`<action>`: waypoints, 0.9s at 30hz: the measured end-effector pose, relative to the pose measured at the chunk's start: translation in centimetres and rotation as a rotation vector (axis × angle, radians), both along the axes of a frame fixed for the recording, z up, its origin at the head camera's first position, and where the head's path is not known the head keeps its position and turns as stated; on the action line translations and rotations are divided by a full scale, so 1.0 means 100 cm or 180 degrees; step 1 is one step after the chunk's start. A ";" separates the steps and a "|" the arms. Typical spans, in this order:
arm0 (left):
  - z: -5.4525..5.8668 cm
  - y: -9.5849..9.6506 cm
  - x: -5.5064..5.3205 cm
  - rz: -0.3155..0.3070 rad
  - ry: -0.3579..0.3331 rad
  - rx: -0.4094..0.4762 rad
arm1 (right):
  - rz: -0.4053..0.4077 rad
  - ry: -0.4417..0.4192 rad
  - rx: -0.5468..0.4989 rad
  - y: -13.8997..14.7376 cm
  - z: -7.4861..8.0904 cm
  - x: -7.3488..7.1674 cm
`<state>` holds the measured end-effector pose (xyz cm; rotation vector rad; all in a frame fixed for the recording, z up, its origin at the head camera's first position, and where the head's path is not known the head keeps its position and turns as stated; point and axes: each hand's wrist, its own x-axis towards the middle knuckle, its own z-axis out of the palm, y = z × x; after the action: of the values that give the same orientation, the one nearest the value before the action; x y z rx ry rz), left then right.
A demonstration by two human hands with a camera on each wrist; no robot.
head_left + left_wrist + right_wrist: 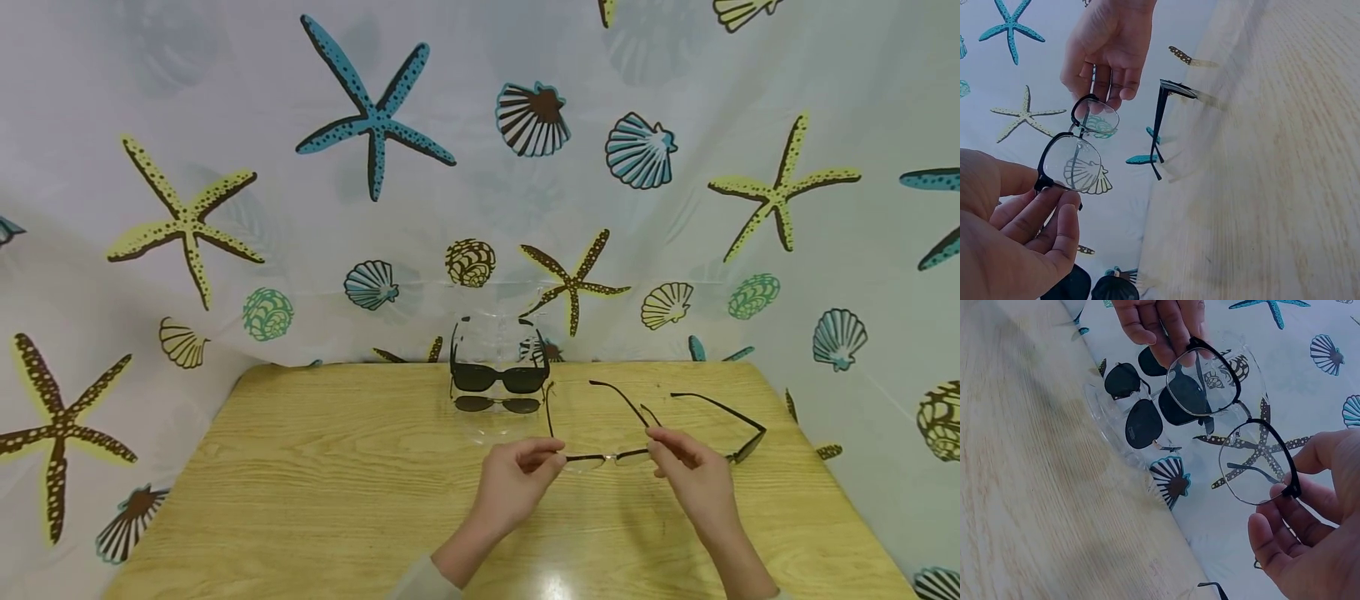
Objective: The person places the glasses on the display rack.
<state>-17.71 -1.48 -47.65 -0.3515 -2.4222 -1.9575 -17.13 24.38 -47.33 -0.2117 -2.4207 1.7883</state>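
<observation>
Both hands hold up a pair of clear eyeglasses (610,458) with dark upper rims, one hand at each outer corner. My left hand (517,483) pinches the left corner between thumb and fingers. At the other corner my right hand (693,479) pinches the frame the same way. The temples are unfolded and point away toward the back. In the right wrist view the clear lenses (1254,464) show whole, with the left hand (1163,325) at the far end. The left wrist view shows the right hand (1110,53) beyond the glasses (1072,162).
Black sunglasses (500,379) sit above thin-framed sunglasses (497,405) on a clear stand (487,435) at the table's back. Another dark pair (750,444) lies to the right with its temples open. A wooden table (337,483) meets a curtain printed with starfish and shells (420,225).
</observation>
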 end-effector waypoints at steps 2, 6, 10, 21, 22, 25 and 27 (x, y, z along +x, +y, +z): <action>0.005 -0.002 0.003 0.0020 0.0028 -0.0010 | -0.0007 0.0027 -0.0043 -0.003 0.003 0.000; 0.014 -0.007 0.008 0.0061 0.0117 0.0029 | 0.0002 0.0082 -0.0077 -0.009 0.008 0.001; 0.021 -0.013 0.011 0.0108 0.0185 0.0065 | 0.0029 0.0135 -0.0144 -0.016 0.012 0.000; 0.031 -0.034 0.016 0.0297 0.0225 0.0214 | 0.0194 0.0310 -0.0151 -0.037 0.025 -0.005; 0.031 -0.035 0.016 0.0313 0.0224 0.0234 | 0.0209 0.0330 -0.0157 -0.039 0.025 -0.006; 0.031 -0.040 0.016 0.0358 0.0205 0.0261 | 0.0229 0.0384 -0.0147 -0.044 0.027 -0.007; 0.031 -0.042 0.015 0.0382 0.0202 0.0244 | 0.0229 0.0418 -0.0145 -0.048 0.029 -0.007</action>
<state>-16.17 -5.69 -44.57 -0.2560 -2.2663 -1.9513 -17.87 19.62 -44.47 -0.0110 -2.3268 1.8261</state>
